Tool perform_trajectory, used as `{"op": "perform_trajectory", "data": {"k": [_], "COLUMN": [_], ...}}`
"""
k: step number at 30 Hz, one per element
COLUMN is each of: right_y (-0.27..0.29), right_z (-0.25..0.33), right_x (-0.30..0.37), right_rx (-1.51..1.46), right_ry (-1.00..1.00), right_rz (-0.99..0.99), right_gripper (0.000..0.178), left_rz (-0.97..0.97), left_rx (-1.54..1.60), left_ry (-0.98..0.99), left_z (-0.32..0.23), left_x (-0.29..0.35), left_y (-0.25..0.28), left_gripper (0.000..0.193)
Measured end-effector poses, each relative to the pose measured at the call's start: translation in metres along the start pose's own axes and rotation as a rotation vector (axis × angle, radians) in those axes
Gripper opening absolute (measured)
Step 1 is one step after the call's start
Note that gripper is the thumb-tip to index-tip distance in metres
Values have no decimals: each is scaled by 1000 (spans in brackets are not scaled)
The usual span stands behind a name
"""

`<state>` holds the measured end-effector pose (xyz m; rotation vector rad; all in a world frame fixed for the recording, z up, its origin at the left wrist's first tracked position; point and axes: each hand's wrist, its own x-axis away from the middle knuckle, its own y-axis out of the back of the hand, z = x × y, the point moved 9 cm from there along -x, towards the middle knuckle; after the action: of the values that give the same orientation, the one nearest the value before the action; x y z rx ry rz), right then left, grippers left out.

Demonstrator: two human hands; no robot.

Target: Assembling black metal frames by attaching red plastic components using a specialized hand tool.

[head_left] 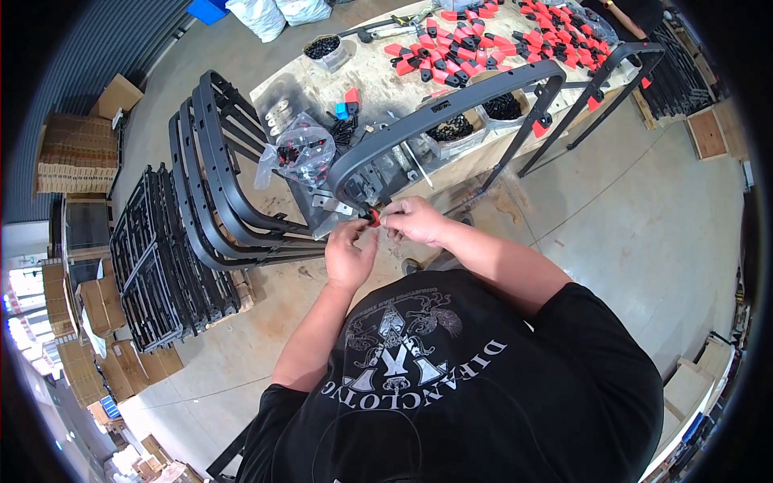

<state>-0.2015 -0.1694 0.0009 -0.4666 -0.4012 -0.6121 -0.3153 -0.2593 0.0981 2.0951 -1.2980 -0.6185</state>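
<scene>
A dark grey tubular metal frame (451, 109) with rounded corners stands on the near edge of the workbench. At its near left end is a small red-and-black plastic piece (374, 217). My left hand (350, 256) is closed, its fingertips on this piece from the left. From the right, my right hand (412, 220) pinches at the same piece, fingers bent. Whatever small part may sit between the fingertips is hidden. Just beyond my hands, flat metal brackets (332, 203) lie on the bench, beside a clear plastic bag (306, 153) of small red and black parts.
Red-and-black plastic pieces (451, 52) are heaped on the far side of the workbench (378, 72). Tubs of black hardware (451, 129) stand behind the frame. More curved frames (213, 161) lean at the left, near stacked black racks (161, 258). Another person's arm (624, 18) shows at the far right.
</scene>
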Motion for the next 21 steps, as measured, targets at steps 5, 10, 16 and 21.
{"op": "perform_trajectory", "data": {"k": [5, 10, 16, 21], "right_y": [6, 2, 2, 0], "right_z": [7, 2, 2, -9], "right_x": [-23, -37, -37, -42], "right_rx": [146, 218, 167, 123], "right_ry": [75, 122, 68, -112], "right_rz": [-149, -127, -130, -126], "right_gripper": [20, 24, 21, 30], "left_rz": [49, 178, 243, 289], "left_rx": [-64, -278, -380, -412], "left_ry": [234, 145, 104, 121], "left_z": [51, 43, 40, 37], "left_x": [-8, -20, -23, -24], "left_y": [-10, -25, -29, -30], "left_gripper": [33, 33, 34, 37]}}
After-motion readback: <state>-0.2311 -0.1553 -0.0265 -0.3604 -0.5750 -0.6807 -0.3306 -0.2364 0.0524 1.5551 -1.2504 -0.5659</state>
